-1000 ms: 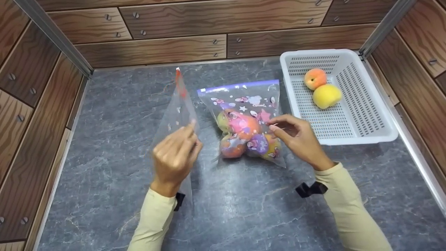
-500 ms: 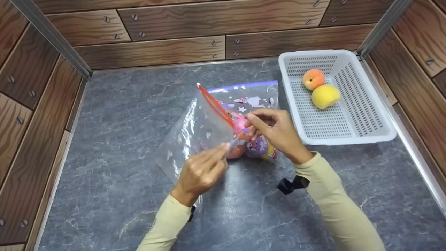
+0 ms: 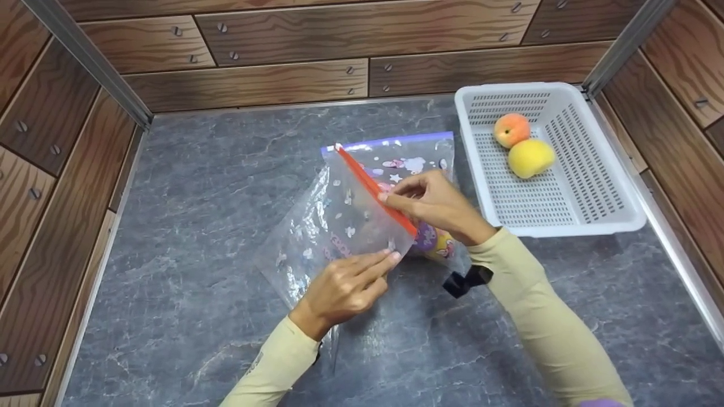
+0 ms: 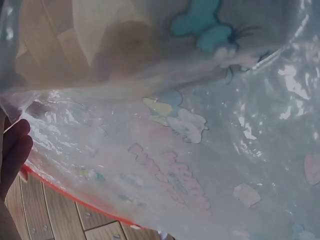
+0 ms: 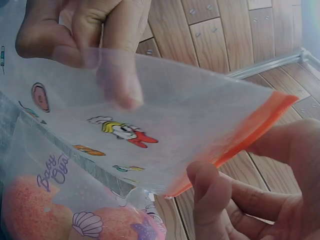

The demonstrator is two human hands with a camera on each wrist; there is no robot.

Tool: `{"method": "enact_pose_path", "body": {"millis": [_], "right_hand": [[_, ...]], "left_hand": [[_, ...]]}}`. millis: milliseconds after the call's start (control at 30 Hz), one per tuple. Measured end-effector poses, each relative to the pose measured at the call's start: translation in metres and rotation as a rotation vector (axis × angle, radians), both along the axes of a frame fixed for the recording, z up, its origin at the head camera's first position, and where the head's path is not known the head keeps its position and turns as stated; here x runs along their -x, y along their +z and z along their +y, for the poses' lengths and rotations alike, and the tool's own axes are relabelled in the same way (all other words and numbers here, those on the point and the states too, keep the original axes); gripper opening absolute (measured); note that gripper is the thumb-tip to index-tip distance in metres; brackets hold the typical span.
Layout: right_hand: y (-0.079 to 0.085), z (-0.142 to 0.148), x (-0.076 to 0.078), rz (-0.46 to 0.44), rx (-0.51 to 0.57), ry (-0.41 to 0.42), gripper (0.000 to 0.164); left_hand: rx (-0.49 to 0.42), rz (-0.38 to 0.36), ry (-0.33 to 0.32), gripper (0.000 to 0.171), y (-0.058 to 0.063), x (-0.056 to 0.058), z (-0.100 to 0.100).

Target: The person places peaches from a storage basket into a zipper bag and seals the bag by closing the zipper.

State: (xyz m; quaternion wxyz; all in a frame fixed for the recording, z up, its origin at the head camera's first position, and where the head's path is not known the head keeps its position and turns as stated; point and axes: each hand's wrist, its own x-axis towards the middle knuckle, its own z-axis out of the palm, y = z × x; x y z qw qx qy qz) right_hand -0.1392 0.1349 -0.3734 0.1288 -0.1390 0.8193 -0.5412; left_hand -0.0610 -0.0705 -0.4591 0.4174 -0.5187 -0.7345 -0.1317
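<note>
A clear printed zip bag (image 3: 317, 226) with an orange-red zip strip is held up at a slant, overlapping the second bag. My left hand (image 3: 345, 288) pinches its side edge below the zip end; in the right wrist view one finger of the left hand (image 5: 95, 35) shows through the film. My right hand (image 3: 441, 206) holds the orange zip strip between thumb and fingers, and in its wrist view the zip strip (image 5: 250, 132) runs beside the thumb. The second zip bag (image 3: 416, 151), purple-zipped, lies behind with round fruit inside, partly hidden.
A white plastic basket (image 3: 613, 226) stands at the right with a peach (image 3: 512, 130) and a yellow mango-like fruit (image 3: 531, 159) in it. Wood-patterned walls (image 3: 283, 85) enclose the grey marbled table (image 3: 186, 186) at the back and sides.
The left hand has moved right, bringing the orange-zip bag across in front of the purple-zip bag. The right hand has moved left and taken hold of the orange zip strip.
</note>
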Motion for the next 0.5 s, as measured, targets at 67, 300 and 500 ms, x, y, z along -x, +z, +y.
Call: {"method": "enact_pose_path", "body": {"millis": [67, 300, 500], "right_hand": [[0.001, 0.000, 0.001, -0.002, -0.026, 0.008, 0.021], [-0.004, 0.004, 0.003, -0.045, 0.018, 0.015, 0.014], [-0.014, 0.008, 0.002, -0.078, 0.069, -0.069, 0.016]], "left_hand": [[0.012, -0.005, 0.003, 0.028, 0.000, 0.000, 0.000], [0.010, -0.029, -0.004, 0.026, -0.003, -0.001, -0.002], [-0.023, -0.098, 0.024, 0.023, -0.004, -0.003, -0.004]]}}
